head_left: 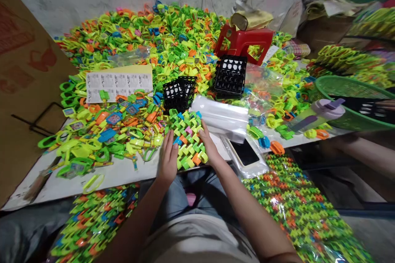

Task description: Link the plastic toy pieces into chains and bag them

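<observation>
A neat block of plastic toy watches point(188, 139), mostly yellow-green with some orange, blue and pink, stands at the table's front edge. My left hand point(168, 158) presses against its left side, fingers pointing away from me and thumb on the near face. Along its right side lies my right hand point(210, 143), so the block is gripped between both palms. Just behind it are black plastic grid trays point(179, 92). A stack of clear plastic bags point(220, 117) lies close to my right hand, with a phone in a clear bag point(245, 152) nearer the edge.
Loose toy watches point(148, 41) are heaped against the wall. A label sheet point(120, 82) lies left; a red stool point(243, 43) and stacked black trays point(231, 74) stand behind. Right are a bottle point(321, 113), a green basket point(333, 86) and another person's arm point(364, 152). A cardboard box point(27, 82) borders the left.
</observation>
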`<action>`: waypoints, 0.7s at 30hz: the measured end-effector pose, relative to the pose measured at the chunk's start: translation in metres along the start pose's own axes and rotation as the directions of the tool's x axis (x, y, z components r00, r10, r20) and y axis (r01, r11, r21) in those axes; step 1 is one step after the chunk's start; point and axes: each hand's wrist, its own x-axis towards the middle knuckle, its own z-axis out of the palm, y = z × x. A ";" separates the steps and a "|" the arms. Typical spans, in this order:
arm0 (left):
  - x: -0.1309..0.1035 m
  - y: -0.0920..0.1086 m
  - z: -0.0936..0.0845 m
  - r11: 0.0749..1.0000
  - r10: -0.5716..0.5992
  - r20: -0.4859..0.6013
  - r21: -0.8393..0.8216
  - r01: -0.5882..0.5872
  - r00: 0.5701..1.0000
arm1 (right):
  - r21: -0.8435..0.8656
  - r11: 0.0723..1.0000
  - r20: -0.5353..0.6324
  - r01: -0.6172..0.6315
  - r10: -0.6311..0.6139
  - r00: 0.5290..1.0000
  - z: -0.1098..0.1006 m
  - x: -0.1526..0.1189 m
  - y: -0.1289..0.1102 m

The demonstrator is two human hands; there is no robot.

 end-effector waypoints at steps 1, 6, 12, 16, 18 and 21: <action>-0.001 0.000 -0.002 1.000 -0.020 0.020 -0.008 0.020 1.000 | 0.005 1.000 0.002 -0.010 0.010 1.000 -0.002 -0.002 -0.001; 0.007 -0.006 -0.023 0.941 -0.174 0.142 -0.266 0.207 0.974 | -0.234 0.972 0.024 -0.009 0.015 1.000 -0.025 0.007 -0.018; 0.054 -0.010 -0.030 0.918 -0.189 0.060 -0.344 0.198 0.980 | -0.952 0.302 -0.028 0.047 -0.242 0.970 -0.079 0.049 -0.025; 0.079 0.002 -0.028 0.992 -0.108 0.168 -0.041 0.117 0.980 | -0.996 -0.079 0.047 0.034 -0.166 0.985 -0.094 0.058 -0.022; 0.084 0.008 -0.030 0.995 -0.088 0.255 0.060 0.075 0.963 | -0.994 -0.096 0.066 0.050 -0.169 0.983 -0.095 0.058 -0.025; 0.081 0.015 -0.037 0.993 -0.052 0.295 0.120 0.017 0.954 | -0.995 -0.090 0.049 0.033 -0.186 0.981 -0.095 0.063 -0.037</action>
